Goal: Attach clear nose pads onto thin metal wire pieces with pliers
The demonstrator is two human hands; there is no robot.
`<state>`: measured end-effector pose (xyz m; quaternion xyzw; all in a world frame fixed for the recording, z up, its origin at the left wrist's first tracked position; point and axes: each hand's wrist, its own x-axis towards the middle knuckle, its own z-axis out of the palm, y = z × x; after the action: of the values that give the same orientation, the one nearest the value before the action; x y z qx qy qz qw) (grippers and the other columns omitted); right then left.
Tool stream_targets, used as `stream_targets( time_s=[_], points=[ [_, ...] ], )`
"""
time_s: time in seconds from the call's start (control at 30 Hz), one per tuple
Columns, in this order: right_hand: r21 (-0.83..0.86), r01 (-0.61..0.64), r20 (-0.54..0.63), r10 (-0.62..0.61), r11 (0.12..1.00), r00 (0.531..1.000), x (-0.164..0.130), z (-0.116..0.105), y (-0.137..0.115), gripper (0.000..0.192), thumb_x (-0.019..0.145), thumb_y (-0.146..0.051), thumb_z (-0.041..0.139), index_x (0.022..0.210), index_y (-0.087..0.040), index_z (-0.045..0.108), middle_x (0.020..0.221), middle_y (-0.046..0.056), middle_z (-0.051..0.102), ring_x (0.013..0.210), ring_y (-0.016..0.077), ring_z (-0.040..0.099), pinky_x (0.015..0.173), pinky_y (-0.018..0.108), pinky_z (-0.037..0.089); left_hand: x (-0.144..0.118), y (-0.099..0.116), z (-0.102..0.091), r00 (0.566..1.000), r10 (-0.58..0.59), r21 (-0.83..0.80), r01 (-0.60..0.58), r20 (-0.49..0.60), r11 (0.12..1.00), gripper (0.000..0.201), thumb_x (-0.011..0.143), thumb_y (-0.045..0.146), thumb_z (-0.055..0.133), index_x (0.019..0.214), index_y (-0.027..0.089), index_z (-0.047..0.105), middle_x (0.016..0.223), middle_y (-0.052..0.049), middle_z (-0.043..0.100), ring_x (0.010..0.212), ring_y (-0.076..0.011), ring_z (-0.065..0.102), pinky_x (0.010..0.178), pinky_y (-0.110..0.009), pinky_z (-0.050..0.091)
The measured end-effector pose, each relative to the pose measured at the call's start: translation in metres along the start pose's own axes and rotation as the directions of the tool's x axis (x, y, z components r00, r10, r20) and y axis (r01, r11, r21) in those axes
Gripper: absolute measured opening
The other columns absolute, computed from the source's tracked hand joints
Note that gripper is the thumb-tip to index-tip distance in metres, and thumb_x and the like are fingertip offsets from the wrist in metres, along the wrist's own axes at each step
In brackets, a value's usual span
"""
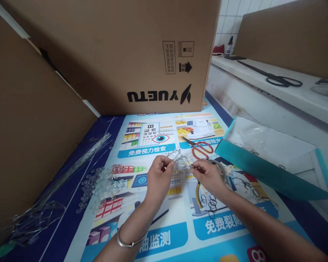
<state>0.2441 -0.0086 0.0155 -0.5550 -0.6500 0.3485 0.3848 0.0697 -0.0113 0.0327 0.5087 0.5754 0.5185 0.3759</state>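
Observation:
My left hand [159, 174] pinches a small cluster of clear beads on thin wire [177, 157] between thumb and fingers. My right hand [207, 174] grips yellow-handled pliers [198, 194], whose tip meets the wire piece by the left hand's fingertips. Both hands hover over a printed poster [153, 240] spread on the surface. A silver bangle sits on my left wrist.
A pile of clear beads [104, 183] and a bundle of thin wires [71, 163] lie to the left. Red-handled scissors [200, 147], black rings [210, 203] and a teal box lid [262, 167] lie to the right. A large cardboard box [125, 54] stands behind; black scissors [278, 78] rest on a ledge.

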Motion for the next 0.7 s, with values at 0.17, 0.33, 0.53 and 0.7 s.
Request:
stream_targets(
  time_s=[0.17,0.33,0.53,0.7],
  points=[
    [0.035,-0.023,0.001,0.023,0.999,1.0,-0.0017,0.0006,-0.0005,0.012,0.075,-0.028,0.055,0.077,-0.019,0.061,0.072,0.0,0.058,0.066,0.0131,0.053,0.061,0.024,0.042,-0.0009,0.0001,-0.0002,1.0,-0.012,-0.005,0.012,-0.006,1.0,0.013,0.078,0.03,0.058,0.082,0.019,0.054,0.072,0.0,0.057,0.063,-0.0111,0.051,0.058,-0.021,0.039],
    [0.12,-0.083,0.024,0.081,0.989,0.996,-0.002,0.0004,0.0014,0.013,0.075,-0.03,0.055,0.077,-0.018,0.059,0.068,-0.001,0.057,0.061,0.0121,0.05,0.056,0.023,0.041,-0.0011,-0.0005,0.0003,0.999,-0.013,-0.023,0.012,-0.037,1.0,0.013,0.077,0.029,0.059,0.081,0.018,0.055,0.072,0.0,0.057,0.064,-0.0115,0.052,0.059,-0.022,0.04],
    [0.263,-0.156,0.065,0.144,0.952,0.987,0.0019,-0.0055,0.0,0.016,0.074,-0.031,0.056,0.079,-0.016,0.058,0.068,-0.001,0.057,0.058,0.0105,0.049,0.055,0.023,0.04,-0.0015,0.0017,-0.0002,0.998,-0.016,-0.046,0.013,-0.058,0.999,0.012,0.077,0.029,0.059,0.082,0.018,0.055,0.073,0.0,0.058,0.065,-0.0116,0.052,0.06,-0.022,0.04],
    [0.344,-0.196,0.084,0.178,0.918,0.98,0.0047,-0.0079,-0.0033,0.017,0.07,-0.031,0.06,0.076,-0.016,0.058,0.069,-0.001,0.057,0.061,0.0102,0.05,0.057,0.023,0.041,-0.0031,0.0028,-0.0011,0.999,-0.018,-0.024,0.017,-0.051,1.0,0.013,0.078,0.03,0.059,0.083,0.019,0.055,0.071,0.0,0.057,0.065,-0.0114,0.052,0.06,-0.022,0.04]
  ],
)
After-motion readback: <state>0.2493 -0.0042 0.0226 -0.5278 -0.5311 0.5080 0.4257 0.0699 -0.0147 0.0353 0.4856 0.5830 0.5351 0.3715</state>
